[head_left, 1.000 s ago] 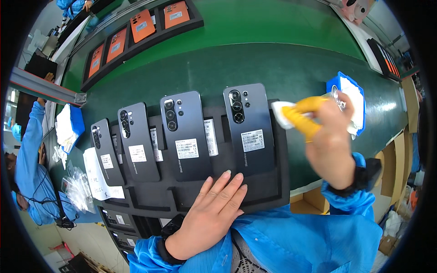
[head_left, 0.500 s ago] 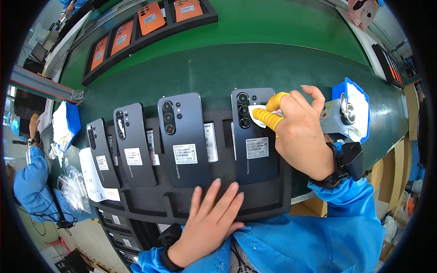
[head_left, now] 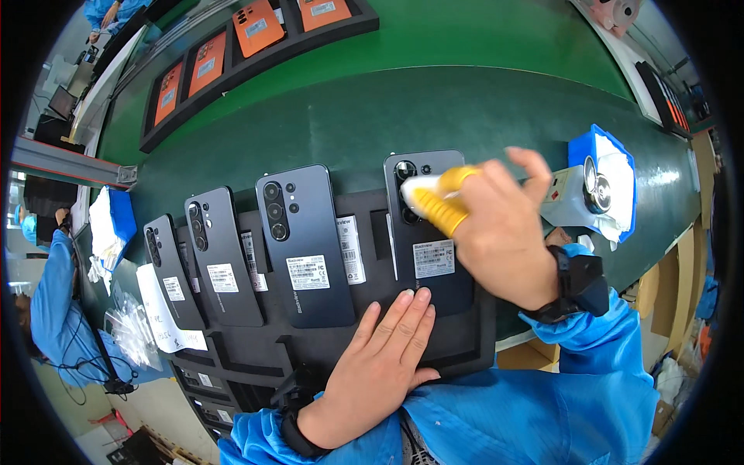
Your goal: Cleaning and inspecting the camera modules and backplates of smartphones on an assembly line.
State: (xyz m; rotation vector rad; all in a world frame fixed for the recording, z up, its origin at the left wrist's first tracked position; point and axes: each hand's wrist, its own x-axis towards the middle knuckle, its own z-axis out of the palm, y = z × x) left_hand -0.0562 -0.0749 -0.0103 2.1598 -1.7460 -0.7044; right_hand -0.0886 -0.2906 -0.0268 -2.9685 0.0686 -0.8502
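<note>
My right hand (head_left: 508, 232), with yellow finger cots (head_left: 442, 211) on two fingers, pinches a white wipe (head_left: 411, 187) against the camera lenses of the rightmost dark blue smartphone (head_left: 446, 296). Its lower lens is partly hidden by the wipe. My left hand (head_left: 380, 368) lies flat with its fingers stretched out, the fingertips at the lower left edge of that phone. To the left, three more phones of the same kind, a large one (head_left: 310, 225), another (head_left: 236, 294) and the leftmost (head_left: 174, 267), lie back-up on a black foam tray (head_left: 318, 349).
A blue bin (head_left: 587, 147) of white wipes stands at the right, beside a whitish container (head_left: 570, 194) with a metal top. Another blue bin (head_left: 122, 213) and plastic bags (head_left: 133, 329) are at the left. A black tray (head_left: 287, 43) with orange phones lies farther back. A co-worker's sleeve (head_left: 50, 291) shows far left.
My right hand has shifted slightly left with the wipe, farther over the lenses. My left hand has moved right and up, to the lower edge of the rightmost phone, its fingers closer together.
</note>
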